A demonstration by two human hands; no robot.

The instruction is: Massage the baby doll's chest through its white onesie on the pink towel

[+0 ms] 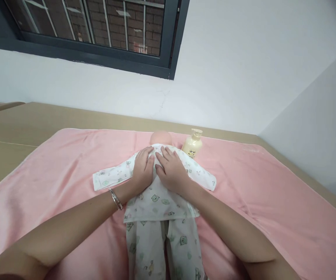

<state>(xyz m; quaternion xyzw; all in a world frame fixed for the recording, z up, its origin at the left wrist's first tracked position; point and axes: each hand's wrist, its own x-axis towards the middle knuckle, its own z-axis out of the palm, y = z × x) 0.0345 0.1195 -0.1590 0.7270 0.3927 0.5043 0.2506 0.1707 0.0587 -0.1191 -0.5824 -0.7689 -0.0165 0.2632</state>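
A baby doll (161,137) lies on a pink sheet, the top of its head showing at the far end. It wears a white printed long-sleeved top (162,206) and matching trousers (150,249). Both sleeves stretch out to the sides. My left hand (143,168) rests flat on the left side of the chest, fingers extended. Beside it, my right hand (172,169) lies on the right side of the chest with its fingers spread. The doll's face is out of sight. A silver bangle (115,199) circles my left wrist.
A pale yellow pump bottle (192,144) stands right of the doll's head. The pink sheet (261,186) covers most of a wooden surface (77,116). Behind are a white wall (220,70) and a dark-framed window (168,46) with bars.
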